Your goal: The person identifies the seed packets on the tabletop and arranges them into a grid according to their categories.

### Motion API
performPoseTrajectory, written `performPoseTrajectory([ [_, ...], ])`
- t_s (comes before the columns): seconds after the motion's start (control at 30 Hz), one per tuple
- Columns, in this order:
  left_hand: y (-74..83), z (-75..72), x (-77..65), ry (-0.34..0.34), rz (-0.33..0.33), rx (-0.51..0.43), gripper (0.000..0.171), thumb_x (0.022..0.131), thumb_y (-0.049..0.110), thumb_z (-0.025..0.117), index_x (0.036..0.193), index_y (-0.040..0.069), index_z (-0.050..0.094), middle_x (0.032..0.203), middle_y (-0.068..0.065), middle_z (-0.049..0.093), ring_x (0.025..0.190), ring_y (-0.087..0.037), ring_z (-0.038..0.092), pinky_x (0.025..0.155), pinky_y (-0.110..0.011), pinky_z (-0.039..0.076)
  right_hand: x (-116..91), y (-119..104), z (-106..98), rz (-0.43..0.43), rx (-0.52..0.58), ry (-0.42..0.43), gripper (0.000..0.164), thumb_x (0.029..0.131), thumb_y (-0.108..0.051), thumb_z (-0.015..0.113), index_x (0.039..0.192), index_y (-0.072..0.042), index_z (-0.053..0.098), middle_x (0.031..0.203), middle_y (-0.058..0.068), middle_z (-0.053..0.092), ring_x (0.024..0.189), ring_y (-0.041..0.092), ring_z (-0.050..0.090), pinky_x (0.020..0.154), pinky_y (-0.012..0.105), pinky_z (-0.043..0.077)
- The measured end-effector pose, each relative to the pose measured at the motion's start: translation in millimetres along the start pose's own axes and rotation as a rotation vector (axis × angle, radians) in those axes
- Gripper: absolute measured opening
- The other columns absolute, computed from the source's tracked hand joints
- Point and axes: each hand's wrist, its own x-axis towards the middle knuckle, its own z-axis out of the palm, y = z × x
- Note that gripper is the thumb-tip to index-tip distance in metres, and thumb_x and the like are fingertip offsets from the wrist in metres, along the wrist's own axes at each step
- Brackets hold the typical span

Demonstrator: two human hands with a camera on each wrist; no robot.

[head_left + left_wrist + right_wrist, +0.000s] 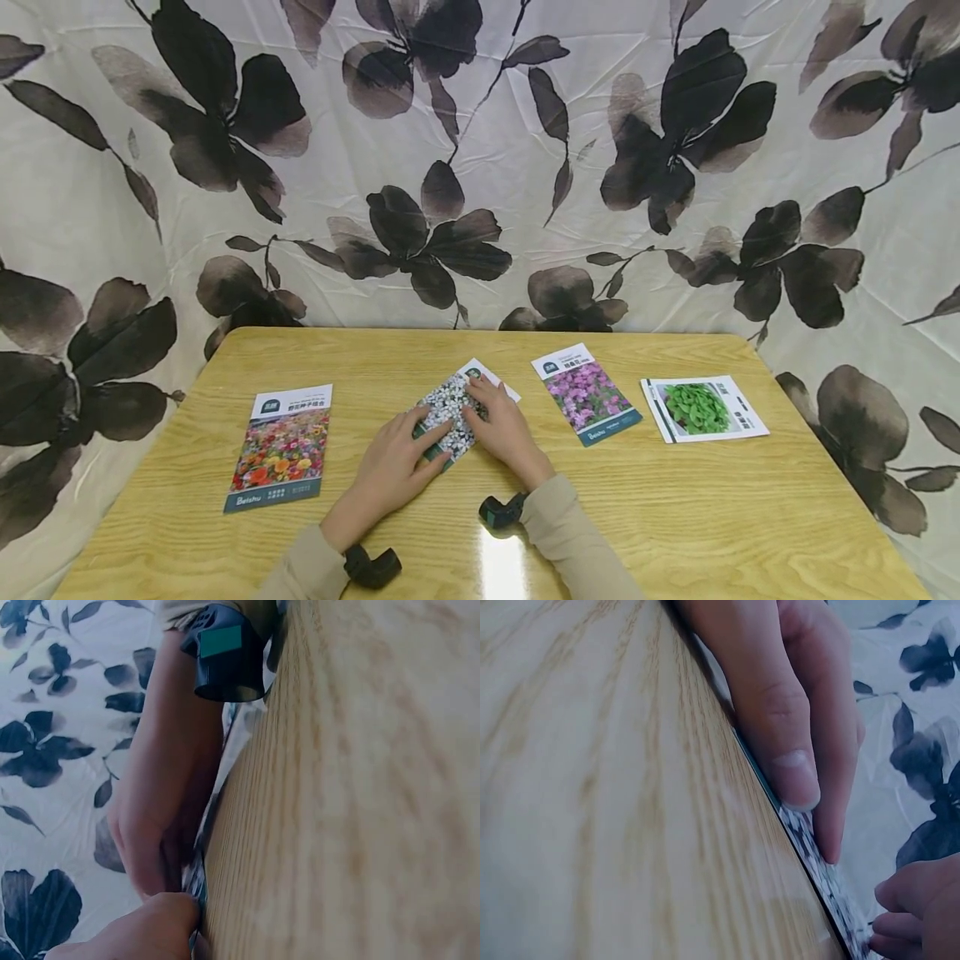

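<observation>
A packet printed with small white flowers (448,405) lies slanted on the wooden table (420,550), both hands on it. My left hand (393,461) rests on its lower left part, fingers spread across the print. On the upper right part lies my right hand (506,429), fingers reaching towards the white top edge. Seen edge-on in the right wrist view, the packet (815,871) is flat and thin, with the left thumb (795,776) on its near edge. The left wrist view shows the right hand (161,817) beyond the left thumb; much of the packet is hidden there.
Left of the hands lies a packet with mixed colourful flowers (281,454). To the right are a pink-purple flower packet (587,394) and a white packet with green leaves (703,408). A floral curtain (525,167) hangs behind the table.
</observation>
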Motion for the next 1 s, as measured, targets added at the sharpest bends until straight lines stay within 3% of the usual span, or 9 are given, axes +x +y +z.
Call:
performPoseTrajectory([
  [0.37, 1.3, 2.4, -2.4, 0.017, -0.068, 0.004, 0.044, 0.094, 0.04, 0.067, 0.134, 0.02, 0.065, 0.14, -0.022, 0.048, 0.125, -0.04, 0.049, 0.099, -0.059, 0.043, 0.3, -6.2, 0.1, 0.0, -0.092, 0.128, 0.034, 0.097, -0.017, 0.058, 0.124, 0.001, 0.068, 0.132, 0.018, 0.062, 0.125, 0.034, 0.056, 0.104, 0.049, 0.045],
  [0.67, 2.4, -0.5, -3.1, -0.039, -0.109, -0.039, 0.047, 0.096, 0.042, 0.063, 0.138, 0.022, 0.061, 0.15, -0.025, 0.039, 0.138, -0.045, 0.035, 0.104, -0.064, 0.037, 1.5, -4.6, 2.0, 0.022, -0.151, 0.114, 0.035, 0.096, -0.017, 0.06, 0.124, 0.003, 0.067, 0.135, 0.019, 0.059, 0.127, 0.035, 0.054, 0.105, 0.048, 0.044],
  [1.0, 1.4, 0.7, -2.3, -0.023, -0.043, -0.035, 0.046, 0.095, 0.04, 0.065, 0.137, 0.022, 0.063, 0.146, -0.024, 0.044, 0.133, -0.044, 0.04, 0.103, -0.062, 0.038, 1.3, -4.2, 1.1, 0.062, -0.153, 0.057, 0.04, 0.096, -0.017, 0.061, 0.131, 0.004, 0.062, 0.143, 0.019, 0.053, 0.135, 0.036, 0.046, 0.109, 0.049, 0.039],
])
